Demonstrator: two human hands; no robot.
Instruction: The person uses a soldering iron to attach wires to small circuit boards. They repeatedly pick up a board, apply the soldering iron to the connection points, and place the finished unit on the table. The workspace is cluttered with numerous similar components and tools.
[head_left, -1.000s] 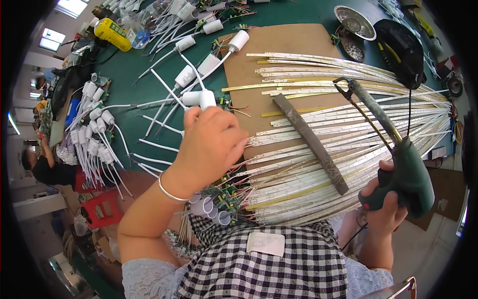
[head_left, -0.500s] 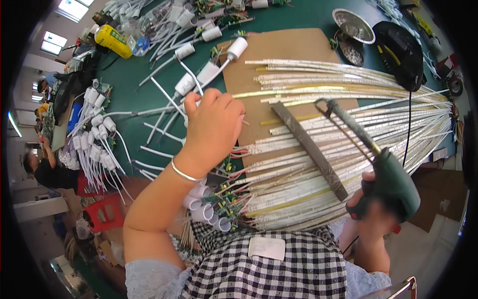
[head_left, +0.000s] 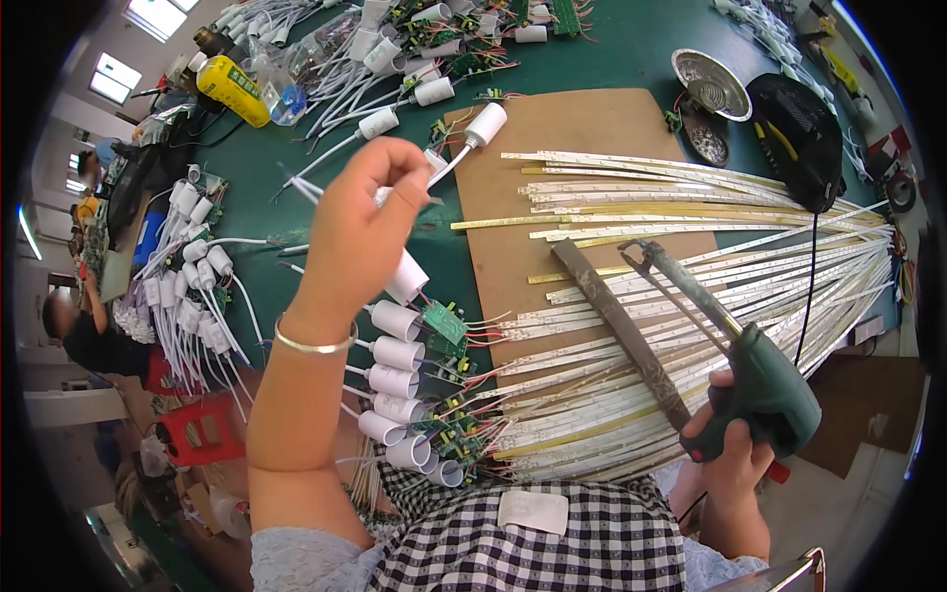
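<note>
My left hand [head_left: 370, 222] is raised over the left edge of the cardboard with its fingers curled together. A small white bit shows between them, but what they hold is mostly hidden. Just beyond is a white cylindrical housing on a cable [head_left: 485, 124]; another housing [head_left: 406, 277] shows below the wrist. My right hand [head_left: 732, 449] grips a green soldering gun [head_left: 774, 395], its long metal barrel pointing up-left over the LED strips [head_left: 631, 345]. Beside its tip, a dark flat bar [head_left: 621, 331] lies across the strips. Small green circuit boards [head_left: 444, 321] are wired to the strip ends.
Several white housings [head_left: 395, 353] line the near left. More cabled housings [head_left: 187, 286] hang at the table's left edge. At the back are a yellow bottle [head_left: 232, 89], a metal dish [head_left: 710, 84] and a black object [head_left: 794, 138]. A red stool [head_left: 200, 429] stands lower left.
My left hand has moved left and slightly up, away from the strip ends, and has turned. More housings and boards now show below it. The soldering gun has shifted slightly down.
</note>
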